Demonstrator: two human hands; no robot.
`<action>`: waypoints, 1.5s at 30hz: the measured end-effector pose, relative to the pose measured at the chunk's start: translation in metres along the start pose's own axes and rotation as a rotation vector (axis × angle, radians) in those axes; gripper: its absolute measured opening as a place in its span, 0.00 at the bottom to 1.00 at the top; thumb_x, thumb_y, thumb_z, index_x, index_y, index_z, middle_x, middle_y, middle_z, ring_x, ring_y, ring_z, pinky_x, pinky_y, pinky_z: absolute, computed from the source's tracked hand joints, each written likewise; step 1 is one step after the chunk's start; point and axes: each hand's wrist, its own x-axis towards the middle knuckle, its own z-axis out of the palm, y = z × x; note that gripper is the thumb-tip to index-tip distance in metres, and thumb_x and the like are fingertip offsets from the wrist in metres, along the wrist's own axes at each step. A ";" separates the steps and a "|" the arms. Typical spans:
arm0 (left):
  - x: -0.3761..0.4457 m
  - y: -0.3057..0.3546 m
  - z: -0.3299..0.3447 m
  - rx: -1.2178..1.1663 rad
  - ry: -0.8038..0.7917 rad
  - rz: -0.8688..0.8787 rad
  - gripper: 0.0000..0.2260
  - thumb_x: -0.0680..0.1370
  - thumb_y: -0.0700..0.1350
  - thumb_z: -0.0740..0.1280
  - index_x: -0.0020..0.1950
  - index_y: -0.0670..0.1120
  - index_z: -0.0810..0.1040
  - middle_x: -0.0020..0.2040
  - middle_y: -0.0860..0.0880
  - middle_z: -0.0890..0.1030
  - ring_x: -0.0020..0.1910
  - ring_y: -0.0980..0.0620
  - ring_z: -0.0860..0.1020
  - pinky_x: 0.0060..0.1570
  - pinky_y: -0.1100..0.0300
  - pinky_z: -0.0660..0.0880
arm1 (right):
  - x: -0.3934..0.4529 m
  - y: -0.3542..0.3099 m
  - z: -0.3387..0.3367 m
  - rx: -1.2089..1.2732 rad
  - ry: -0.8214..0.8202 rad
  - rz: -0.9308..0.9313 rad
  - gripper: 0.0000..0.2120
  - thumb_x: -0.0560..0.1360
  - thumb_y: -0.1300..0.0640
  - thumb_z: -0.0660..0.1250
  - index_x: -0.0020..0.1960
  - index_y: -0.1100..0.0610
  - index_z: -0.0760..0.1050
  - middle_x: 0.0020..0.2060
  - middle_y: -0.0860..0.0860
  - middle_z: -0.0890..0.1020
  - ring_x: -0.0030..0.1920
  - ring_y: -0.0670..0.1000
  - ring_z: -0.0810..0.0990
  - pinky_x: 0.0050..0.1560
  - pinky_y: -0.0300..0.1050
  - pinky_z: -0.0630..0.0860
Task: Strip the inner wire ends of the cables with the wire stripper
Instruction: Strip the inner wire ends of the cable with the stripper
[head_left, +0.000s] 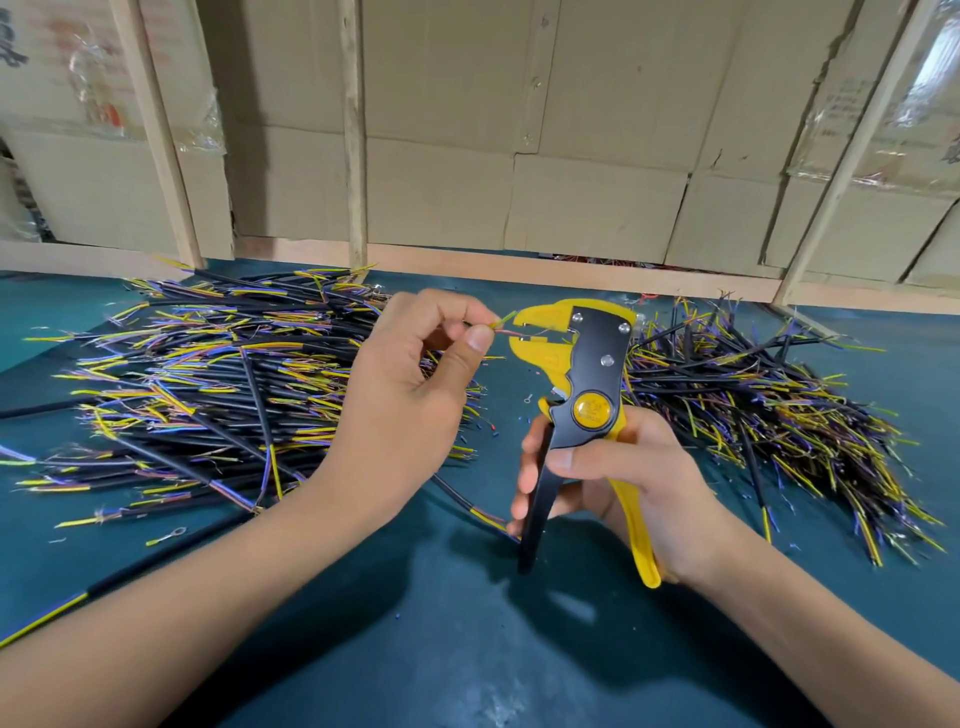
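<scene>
left hand (415, 374): i pinch thin inner wires (501, 325) at the stripper's mouth
right hand (639, 478): i grip the wire stripper (582, 384)
room: bare green tabletop (467, 649) between two cable piles (218, 379)

left hand (410, 384) pinching, right hand (623, 467) gripping

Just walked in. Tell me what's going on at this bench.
A person is stripping wire ends. The left hand pinches thin inner wires and feeds them into the mouth of a yellow and black wire stripper, which the right hand grips by its handles. Piles of black cables lie on either side on the blue table.
</scene>
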 end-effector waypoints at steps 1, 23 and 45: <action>-0.001 0.001 0.001 -0.002 -0.005 0.000 0.05 0.80 0.45 0.66 0.49 0.56 0.79 0.45 0.53 0.74 0.42 0.52 0.72 0.45 0.41 0.76 | 0.000 0.000 0.000 -0.007 0.002 0.000 0.07 0.67 0.66 0.69 0.44 0.62 0.83 0.37 0.64 0.80 0.35 0.64 0.82 0.41 0.61 0.81; -0.003 0.004 0.004 -0.268 -0.030 -0.134 0.05 0.76 0.44 0.69 0.45 0.53 0.84 0.41 0.50 0.76 0.30 0.57 0.70 0.29 0.66 0.69 | -0.001 -0.004 -0.002 0.018 0.090 0.072 0.12 0.55 0.59 0.68 0.36 0.64 0.78 0.29 0.64 0.75 0.26 0.62 0.76 0.29 0.55 0.77; 0.131 0.027 0.102 0.632 -0.849 0.264 0.26 0.80 0.39 0.68 0.77 0.50 0.68 0.64 0.51 0.80 0.57 0.54 0.77 0.63 0.62 0.69 | 0.013 0.008 -0.017 0.437 0.126 0.267 0.12 0.67 0.58 0.62 0.44 0.65 0.77 0.37 0.60 0.78 0.36 0.62 0.81 0.40 0.58 0.83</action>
